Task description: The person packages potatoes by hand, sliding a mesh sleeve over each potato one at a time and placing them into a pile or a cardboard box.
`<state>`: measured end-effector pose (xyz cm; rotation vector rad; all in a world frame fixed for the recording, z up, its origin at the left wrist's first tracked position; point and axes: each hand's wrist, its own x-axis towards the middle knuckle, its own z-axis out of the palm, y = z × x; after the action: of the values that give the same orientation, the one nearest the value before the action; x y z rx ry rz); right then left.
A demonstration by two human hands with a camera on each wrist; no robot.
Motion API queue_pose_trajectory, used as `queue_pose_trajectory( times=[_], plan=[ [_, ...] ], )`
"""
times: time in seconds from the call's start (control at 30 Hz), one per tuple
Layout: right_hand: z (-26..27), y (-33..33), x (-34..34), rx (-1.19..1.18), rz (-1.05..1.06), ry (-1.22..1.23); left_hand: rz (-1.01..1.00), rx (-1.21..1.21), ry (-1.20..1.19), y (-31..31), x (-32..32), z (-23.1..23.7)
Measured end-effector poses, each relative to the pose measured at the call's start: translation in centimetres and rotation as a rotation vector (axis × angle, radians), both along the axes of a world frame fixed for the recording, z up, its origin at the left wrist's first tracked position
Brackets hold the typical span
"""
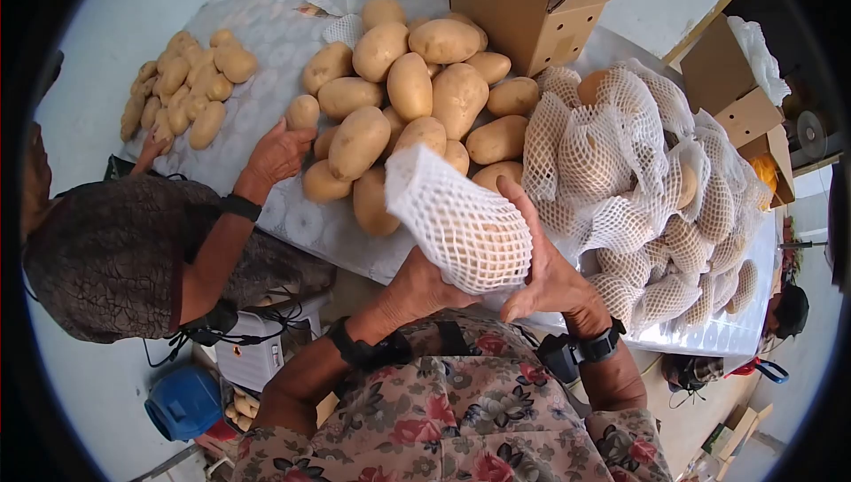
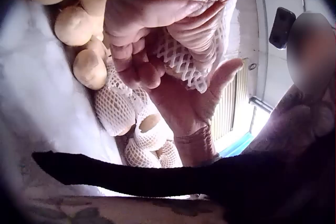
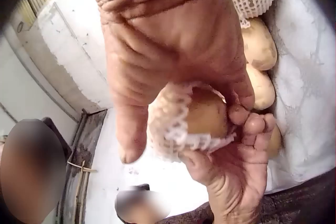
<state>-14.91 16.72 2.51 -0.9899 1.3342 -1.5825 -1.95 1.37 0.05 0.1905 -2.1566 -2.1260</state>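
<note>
A potato in a white foam net sleeve (image 1: pixel 470 234) is held between both hands above the table's front edge. The left hand (image 1: pixel 417 291) grips it from the left and below, its fingers curled round the net in the left wrist view. On the other side the right hand (image 1: pixel 554 269) cups the sleeve, thumb apart from the fingers. Through the sleeve's open end in the right wrist view, the bare potato (image 3: pixel 206 115) shows. The sleeve's far end stands loose, up and to the left, in the head view.
Bare potatoes (image 1: pixel 409 83) are heaped behind the hands, netted potatoes (image 1: pixel 612 154) to the right. A cardboard box (image 1: pixel 505 8) stands at the back. At left, another person's hand (image 1: pixel 279 152) touches a potato, near a smaller pile (image 1: pixel 191 74).
</note>
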Motion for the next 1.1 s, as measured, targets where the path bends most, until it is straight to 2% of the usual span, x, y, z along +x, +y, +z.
queue_pose_trajectory(
  times=[0.03,0.1,0.17,0.3,0.4,0.5,0.6,0.67,0.77,0.8,0.87,0.97,1.1],
  plan=[
    [0.0,-0.3,0.4,-0.006,-0.041,0.018,0.021,-0.11,0.038,0.1,0.1,0.0],
    [0.0,-1.0,1.3,-0.019,-0.124,0.059,0.031,-0.035,-0.016,0.0,0.0,0.6],
    [0.7,-1.6,1.3,-0.027,-0.152,-0.019,0.043,0.039,-0.068,-0.1,-0.2,1.4],
    [-0.6,-2.0,0.9,-0.056,-0.167,0.037,0.062,-0.125,-0.076,-0.5,-0.6,1.5],
    [-1.5,-2.3,1.1,-0.105,-0.201,0.033,0.111,-0.087,0.018,-0.3,-0.7,0.8],
    [-1.1,-2.0,1.0,-0.078,-0.208,-0.108,-0.05,-0.224,-0.049,-1.6,-0.9,1.6],
    [-0.8,-1.1,0.5,-0.028,-0.201,-0.16,0.162,0.157,0.057,-4.0,-0.3,1.0],
    [-0.7,-1.1,0.6,-0.012,-0.155,-0.116,0.118,0.318,0.013,-4.3,0.6,1.8],
    [1.0,-1.2,1.2,0.006,-0.147,0.093,0.166,0.366,0.011,-2.2,0.9,0.6],
    [1.3,-1.1,1.1,0.073,-0.122,-0.022,0.13,0.422,-0.003,-2.2,1.1,-0.5],
    [1.7,-1.0,1.2,0.033,-0.165,-0.026,0.107,0.469,-0.002,-2.6,1.3,-1.7],
    [1.3,-1.2,1.8,-0.137,-0.171,-0.207,0.145,0.495,0.081,-2.1,0.8,-1.8],
    [1.4,-0.9,2.2,-0.149,-0.279,-0.072,0.088,0.574,0.162,-2.8,0.1,-2.2]
  ],
)
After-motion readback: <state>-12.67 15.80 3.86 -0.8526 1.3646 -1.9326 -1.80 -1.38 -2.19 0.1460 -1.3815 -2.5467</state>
